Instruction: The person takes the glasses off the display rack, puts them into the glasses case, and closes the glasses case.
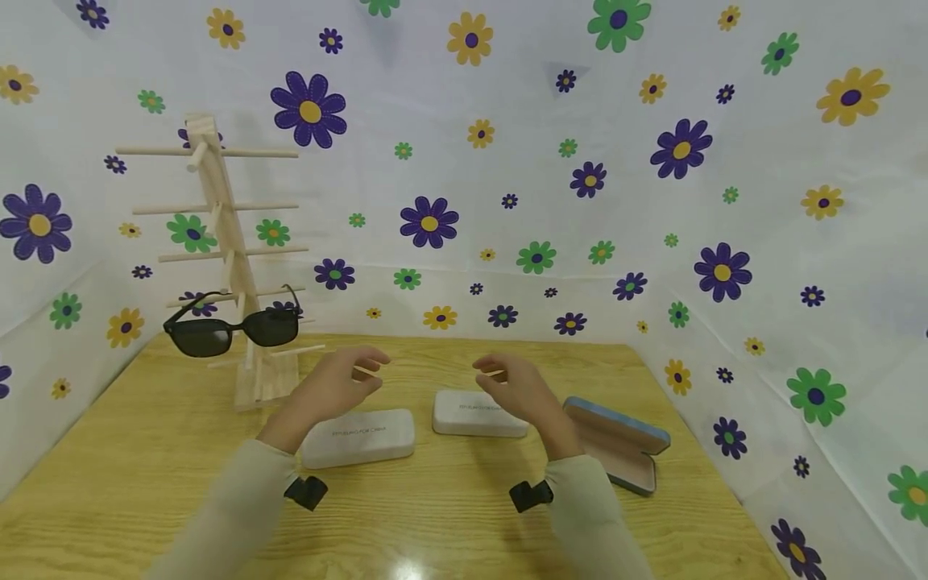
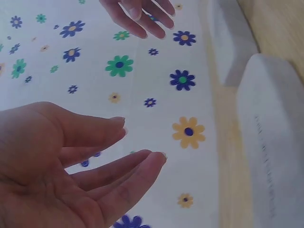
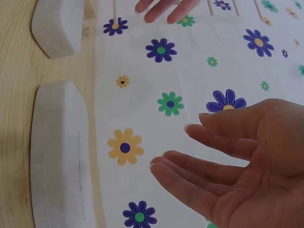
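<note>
My left hand [image 1: 339, 382] hovers over the table with loosely bent fingers and nothing in them. Behind and below it lies a white glasses case [image 1: 362, 439] with printed lettering, closed. The right hand [image 1: 516, 388], likewise holding nothing, hangs in front of a second closed white case [image 1: 464, 415] and hides part of it. In both wrist views the thumb and fingers stand apart. To the right, a blue glasses case [image 1: 623, 443] lies with its lid raised, its pale lining showing. Black sunglasses [image 1: 234, 330] hang on a wooden display stand [image 1: 225, 193] at the left.
The wooden table [image 1: 435, 515] is bounded by a white flowered cloth [image 1: 464, 105] at the back and sides. Several thin pegs [image 1: 268, 153] stick out sideways from the stand, close to the left hand.
</note>
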A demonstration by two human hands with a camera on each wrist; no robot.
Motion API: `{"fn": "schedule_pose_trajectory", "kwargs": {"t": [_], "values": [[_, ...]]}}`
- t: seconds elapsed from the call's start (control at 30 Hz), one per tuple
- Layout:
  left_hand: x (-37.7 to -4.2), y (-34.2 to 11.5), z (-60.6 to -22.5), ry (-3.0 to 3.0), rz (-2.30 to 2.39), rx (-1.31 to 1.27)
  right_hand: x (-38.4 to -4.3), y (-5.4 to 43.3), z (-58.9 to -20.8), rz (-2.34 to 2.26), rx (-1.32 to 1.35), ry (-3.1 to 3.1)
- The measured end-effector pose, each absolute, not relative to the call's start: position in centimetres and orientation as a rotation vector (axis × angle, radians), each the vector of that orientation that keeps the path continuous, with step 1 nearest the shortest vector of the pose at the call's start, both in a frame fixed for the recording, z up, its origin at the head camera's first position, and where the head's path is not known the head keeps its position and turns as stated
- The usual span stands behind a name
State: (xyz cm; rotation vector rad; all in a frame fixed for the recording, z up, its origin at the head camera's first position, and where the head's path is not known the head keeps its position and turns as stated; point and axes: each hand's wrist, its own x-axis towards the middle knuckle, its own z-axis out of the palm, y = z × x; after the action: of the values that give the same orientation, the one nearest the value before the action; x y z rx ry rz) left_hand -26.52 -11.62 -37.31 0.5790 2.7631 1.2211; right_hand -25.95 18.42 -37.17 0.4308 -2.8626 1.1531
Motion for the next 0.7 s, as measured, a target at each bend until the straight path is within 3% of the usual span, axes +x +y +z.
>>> {"fn": "schedule_pose_trajectory", "kwargs": {"t": [0.7], "values": [[-22.0, -20.4, -29.4, 3.087, 1.109, 0.649, -27.1, 8.0, -33.1, 1.249, 0.843, -2.695]]}}
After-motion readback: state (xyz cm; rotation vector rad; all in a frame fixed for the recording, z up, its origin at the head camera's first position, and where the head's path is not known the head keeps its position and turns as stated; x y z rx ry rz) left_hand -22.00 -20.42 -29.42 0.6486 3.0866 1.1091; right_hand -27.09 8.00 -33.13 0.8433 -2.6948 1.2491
